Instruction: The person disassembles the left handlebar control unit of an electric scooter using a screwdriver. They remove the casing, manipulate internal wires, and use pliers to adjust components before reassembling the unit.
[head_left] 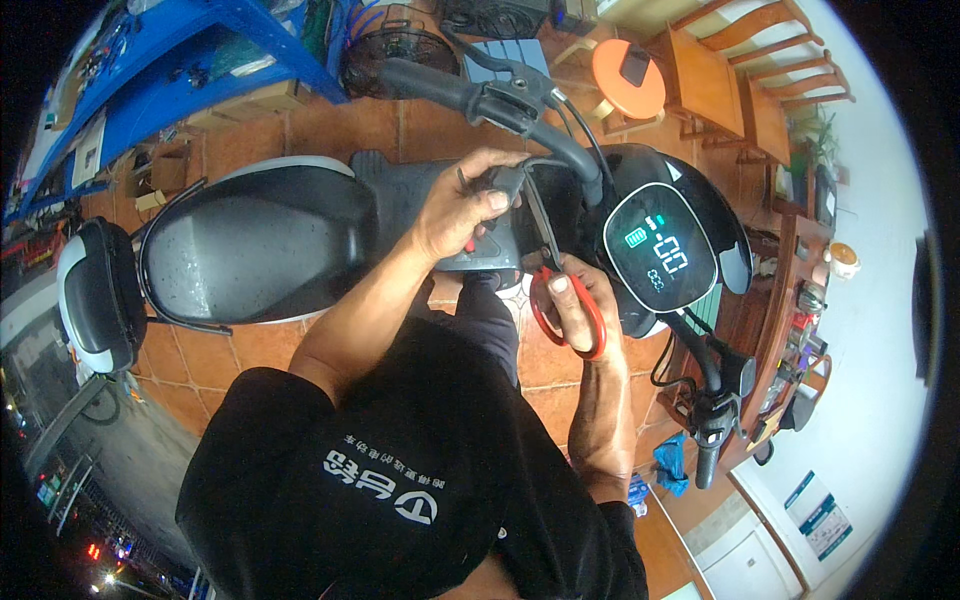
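Observation:
My right hand (590, 300) is closed around the red handles of a pair of scissors (601, 342). The long blades reach up and left to a small dark, flat piece (508, 184), whose exact kind I cannot make out. That piece is pinched between the thumb and fingers of my left hand (455, 212). A bit of red shows below the left palm. Both hands are above the footboard of an electric scooter, between its black seat (265, 230) and its lit dashboard (660, 246).
The scooter's handlebar grips (430, 84) stick out beyond and to the right of my hands, with cables hanging nearby. A round orange stool (612, 88) holds a dark phone-like object. Wooden chairs (715, 85) and a blue rack (190, 65) stand farther off.

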